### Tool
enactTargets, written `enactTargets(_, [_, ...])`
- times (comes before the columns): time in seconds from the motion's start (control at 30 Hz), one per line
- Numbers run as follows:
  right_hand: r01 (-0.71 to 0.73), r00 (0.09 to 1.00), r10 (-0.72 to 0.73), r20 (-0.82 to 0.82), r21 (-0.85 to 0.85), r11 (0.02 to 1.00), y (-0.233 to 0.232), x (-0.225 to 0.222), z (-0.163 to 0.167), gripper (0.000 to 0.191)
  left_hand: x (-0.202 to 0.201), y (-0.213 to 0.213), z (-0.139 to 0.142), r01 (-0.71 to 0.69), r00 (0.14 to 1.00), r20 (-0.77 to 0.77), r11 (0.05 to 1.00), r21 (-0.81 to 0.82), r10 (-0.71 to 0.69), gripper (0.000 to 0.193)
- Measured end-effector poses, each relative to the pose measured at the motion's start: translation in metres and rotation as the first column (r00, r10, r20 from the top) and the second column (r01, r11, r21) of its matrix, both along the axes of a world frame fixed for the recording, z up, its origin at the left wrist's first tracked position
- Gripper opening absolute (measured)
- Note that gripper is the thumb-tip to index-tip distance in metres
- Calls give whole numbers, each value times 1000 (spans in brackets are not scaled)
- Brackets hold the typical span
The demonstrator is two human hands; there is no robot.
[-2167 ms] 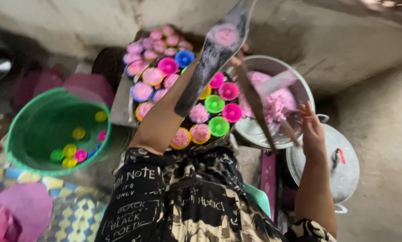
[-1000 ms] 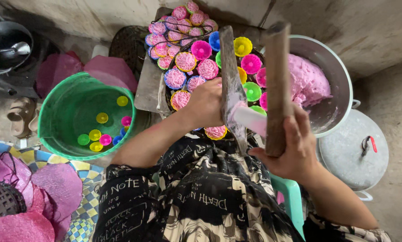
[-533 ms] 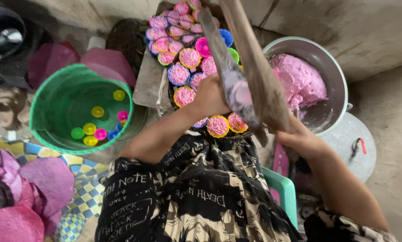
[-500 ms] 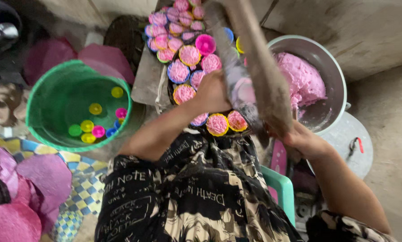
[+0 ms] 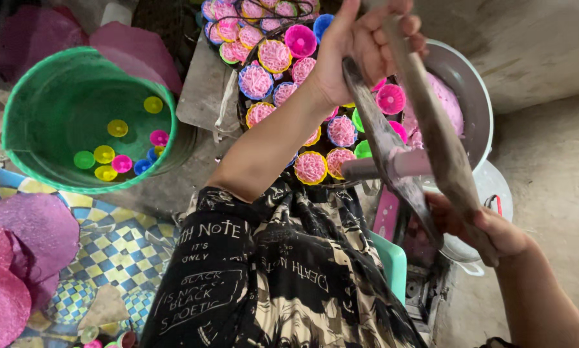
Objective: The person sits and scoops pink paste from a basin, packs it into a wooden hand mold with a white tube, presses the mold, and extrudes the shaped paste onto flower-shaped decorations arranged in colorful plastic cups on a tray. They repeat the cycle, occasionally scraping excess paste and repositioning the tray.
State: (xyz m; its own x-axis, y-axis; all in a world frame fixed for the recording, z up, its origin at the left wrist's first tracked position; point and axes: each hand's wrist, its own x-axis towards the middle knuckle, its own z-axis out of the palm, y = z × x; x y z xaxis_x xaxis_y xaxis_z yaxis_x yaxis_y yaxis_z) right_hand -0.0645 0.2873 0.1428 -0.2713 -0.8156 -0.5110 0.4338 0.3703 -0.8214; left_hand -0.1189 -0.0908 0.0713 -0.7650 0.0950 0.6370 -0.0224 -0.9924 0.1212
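A green plastic tub (image 5: 77, 84) sits at the left on the floor, well apart from the hands, with small yellow, pink, green and blue empty cups (image 5: 117, 154) lying loose on its bottom. Across from it at the right stands a large metal basin (image 5: 476, 109) holding a mound of pink dough (image 5: 447, 106), with a round metal lid (image 5: 499, 193) lying just beside its near rim. Between tub and basin, a dark tray (image 5: 247, 119) carries rows of coloured cups filled with pink noodle-like strands (image 5: 310, 166) — most packed close together, touching rim to rim. Flat pink round mats (image 5: 19, 258) lie at the lower left corner on a blue-and-yellow chequered floor cloth (image 5: 118, 251).

Over the tray's right edge the person holds a wooden lever press (image 5: 425, 129): two long worn arms crossing at a metal cylinder (image 5: 383, 169) smeared with pink dough. The left hand (image 5: 360, 48) is closed around the upper ends of the arms, above the far cups. The right hand (image 5: 480, 225) grips the lower end of the arms near the basin's near rim, fingers wrapped under the wood. The cylinder hangs just above the tray's near right corner, beside a yellow-rimmed filled cup. The person's black-and-cream printed shirt (image 5: 270, 270) fills the bottom middle, and a pale green stool edge (image 5: 392, 258) shows beside it.
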Motion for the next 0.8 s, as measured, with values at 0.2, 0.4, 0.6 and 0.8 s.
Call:
enactTargets(0.2, [85, 994, -76, -76, 116, 990, 16, -26, -21, 93, -14, -6, -51, -71, 971, 233, 996, 51, 57, 61])
enactTargets(0.4, [103, 989, -78, -128, 207, 973, 28, -32, -37, 91, -1, -9, -67, -90, 947, 312, 995, 51, 70, 56])
enactTargets(0.6, [114, 970, -38, -242, 307, 945, 37, -28, -58, 88, 25, -17, -71, -115, 909, 406, 993, 23, 96, 57])
enactTargets(0.8, [67, 918, 72, -391, 331, 941, 15, -28, -66, 86, 26, -38, -72, -162, 903, 403, 987, -1, 149, 57])
